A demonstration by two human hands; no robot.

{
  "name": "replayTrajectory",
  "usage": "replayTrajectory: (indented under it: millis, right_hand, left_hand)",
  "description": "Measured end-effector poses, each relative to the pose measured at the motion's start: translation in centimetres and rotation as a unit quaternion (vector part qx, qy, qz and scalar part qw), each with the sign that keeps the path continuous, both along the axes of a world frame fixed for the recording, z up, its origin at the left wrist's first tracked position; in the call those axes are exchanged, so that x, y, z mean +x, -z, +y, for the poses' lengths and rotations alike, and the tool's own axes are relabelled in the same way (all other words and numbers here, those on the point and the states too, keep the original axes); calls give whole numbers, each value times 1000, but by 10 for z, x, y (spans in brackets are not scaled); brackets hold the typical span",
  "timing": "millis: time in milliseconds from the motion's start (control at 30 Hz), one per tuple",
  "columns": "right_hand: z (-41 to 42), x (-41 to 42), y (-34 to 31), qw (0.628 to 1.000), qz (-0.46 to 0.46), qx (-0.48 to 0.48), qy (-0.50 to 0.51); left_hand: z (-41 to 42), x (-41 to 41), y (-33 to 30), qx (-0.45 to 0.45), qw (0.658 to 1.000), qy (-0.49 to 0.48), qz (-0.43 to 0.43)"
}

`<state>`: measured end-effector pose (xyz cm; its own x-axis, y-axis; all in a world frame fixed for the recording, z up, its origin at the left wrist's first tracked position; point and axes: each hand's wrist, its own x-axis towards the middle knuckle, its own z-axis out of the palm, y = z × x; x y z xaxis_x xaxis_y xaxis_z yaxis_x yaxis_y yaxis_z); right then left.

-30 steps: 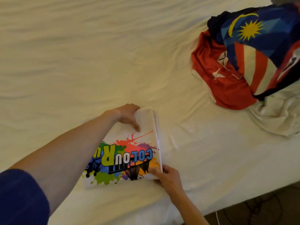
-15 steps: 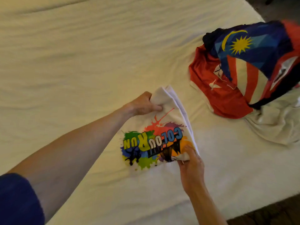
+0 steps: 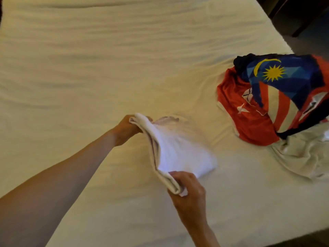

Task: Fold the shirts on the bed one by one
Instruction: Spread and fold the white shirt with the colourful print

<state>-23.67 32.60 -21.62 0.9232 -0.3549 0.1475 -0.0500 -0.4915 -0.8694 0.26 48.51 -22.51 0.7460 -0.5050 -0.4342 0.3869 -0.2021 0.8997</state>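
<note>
A folded white shirt (image 3: 179,152) is lifted off the bed at its left edge, plain white side up, its colourful print hidden. My left hand (image 3: 127,130) grips the far corner of the fold. My right hand (image 3: 188,193) grips the near corner. The shirt's right side is blurred and hangs toward the sheet. To the right lies a heap of unfolded shirts: a red one (image 3: 245,118), a flag-print one (image 3: 284,81) on top, and a white one (image 3: 306,155) underneath at the bed's edge.
The bed (image 3: 106,59) is covered by a cream sheet with light wrinkles. Its right edge and near edge drop to a dark floor (image 3: 308,20).
Both hands lifted the folded shirt off the sheet and turned it over to the right; the colourful print that faced up is now out of sight.
</note>
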Motion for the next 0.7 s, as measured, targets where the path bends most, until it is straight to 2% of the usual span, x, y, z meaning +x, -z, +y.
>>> replayTrajectory:
  millis: [133, 233, 300, 367, 467, 533, 600, 667, 700]
  right_hand:
    - [42, -36, 61, 984, 82, -129, -97]
    - [68, -44, 67, 980, 75, -149, -106]
    - [92, -44, 60, 980, 78, -128, -134]
    - [114, -44, 52, 972, 104, -69, -197]
    - [126, -36, 41, 936, 224, 26, -271]
    - [112, -26, 36, 955, 239, 8, -177]
    - [84, -20, 40, 969, 229, -88, -18]
    - [49, -14, 45, 943, 282, -137, 111]
    - [33, -11, 49, 926, 325, -135, 139]
  left_hand:
    - [68, -40, 49, 164, 985, -29, -36]
    - [89, -49, 59, 200, 974, -62, -83]
    - [101, -50, 57, 219, 966, -89, -101]
    - [119, -58, 63, 259, 946, -170, -96]
    - [140, -104, 69, 304, 888, -344, -4]
    - [138, -150, 69, 328, 872, -363, 16]
    - [129, -198, 68, 340, 875, -346, 2]
    - [120, -233, 66, 340, 875, -345, -24]
    - [115, -242, 65, 342, 871, -352, -25]
